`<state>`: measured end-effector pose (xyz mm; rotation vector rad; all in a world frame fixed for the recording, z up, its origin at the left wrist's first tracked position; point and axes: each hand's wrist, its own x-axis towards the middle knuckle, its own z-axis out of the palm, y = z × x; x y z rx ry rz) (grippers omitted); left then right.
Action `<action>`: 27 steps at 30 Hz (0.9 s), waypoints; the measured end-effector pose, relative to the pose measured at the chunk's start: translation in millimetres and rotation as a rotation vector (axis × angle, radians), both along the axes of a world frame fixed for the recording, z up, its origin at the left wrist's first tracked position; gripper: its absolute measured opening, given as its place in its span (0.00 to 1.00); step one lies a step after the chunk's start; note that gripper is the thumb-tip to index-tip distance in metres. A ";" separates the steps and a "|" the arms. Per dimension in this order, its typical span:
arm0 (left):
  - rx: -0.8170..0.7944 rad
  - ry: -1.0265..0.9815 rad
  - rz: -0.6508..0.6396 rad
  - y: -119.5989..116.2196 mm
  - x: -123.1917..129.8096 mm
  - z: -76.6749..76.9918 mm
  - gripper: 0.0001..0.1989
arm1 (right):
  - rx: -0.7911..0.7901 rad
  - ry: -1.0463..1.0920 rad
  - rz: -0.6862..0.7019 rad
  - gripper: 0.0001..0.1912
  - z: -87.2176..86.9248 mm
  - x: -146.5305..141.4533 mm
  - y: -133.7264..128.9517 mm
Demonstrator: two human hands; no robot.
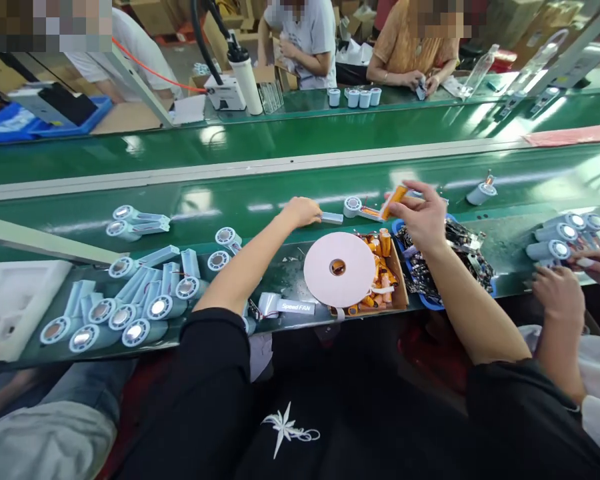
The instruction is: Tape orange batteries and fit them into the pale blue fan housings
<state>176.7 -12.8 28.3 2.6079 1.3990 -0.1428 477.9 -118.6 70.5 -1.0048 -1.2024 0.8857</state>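
Note:
My left hand (303, 212) is closed on a light-blue handheld fan housing, whose handle (333, 218) sticks out to the right of the fingers; the rest is hidden. Pinched in my right hand (424, 215) is an orange battery (396, 200) with a white strip along one side. Just left of it on the green belt lies another fan housing (353, 207) with its handle open and orange inside. Below the hands, a big white tape roll (320, 270) rests partly over a cardboard box (404, 293) of orange batteries.
A blue basket (433, 303) of dark circuit boards stands right of the box. Many light-blue fan housings (125, 313) lie at the left, one marked SpeedFAN (296, 307) near the front edge. At right, a co-worker's hands (560, 293) touch more housings. Other people work across the belt.

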 end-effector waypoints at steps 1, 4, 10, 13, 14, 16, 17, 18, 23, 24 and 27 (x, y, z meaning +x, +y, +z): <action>-0.023 0.000 -0.024 13.4 9.2 -4.1 0.08 | -0.027 -0.055 0.058 0.32 -4.0 -7.6 21.2; -0.093 0.001 -0.076 39.7 22.4 -15.0 0.05 | -0.090 -0.339 0.205 0.26 -19.2 -31.1 70.6; -0.181 -0.102 -0.097 53.9 17.6 -25.0 0.10 | -0.104 -1.118 0.340 0.22 -48.1 -64.5 110.7; -0.195 -0.147 -0.038 51.2 21.2 -23.6 0.11 | -0.096 -1.250 0.354 0.19 -53.2 -68.1 113.7; -0.197 -0.157 -0.008 48.5 23.7 -22.0 0.12 | -0.092 -1.300 0.365 0.17 -53.0 -67.9 112.8; -0.205 -0.171 0.059 41.7 29.5 -18.6 0.16 | -0.077 -1.397 0.391 0.14 -51.4 -67.0 109.8; -0.211 -0.177 0.094 38.3 32.4 -17.3 0.18 | -0.065 -1.442 0.408 0.13 -51.1 -66.8 108.8; -0.216 -0.188 0.125 35.4 34.9 -16.9 0.19 | -0.051 -1.483 0.424 0.11 -51.4 -67.1 108.7; -0.209 -0.304 0.247 27.9 42.8 -26.7 0.19 | -0.011 -1.658 0.472 0.17 -59.1 -78.2 121.4; -0.202 -0.337 0.269 27.1 43.8 -30.1 0.19 | -0.014 -1.679 0.470 0.20 -60.3 -79.7 124.0; -0.187 -0.430 0.348 26.9 48.0 -40.0 0.19 | -0.011 -1.699 0.496 0.18 -64.3 -71.5 126.5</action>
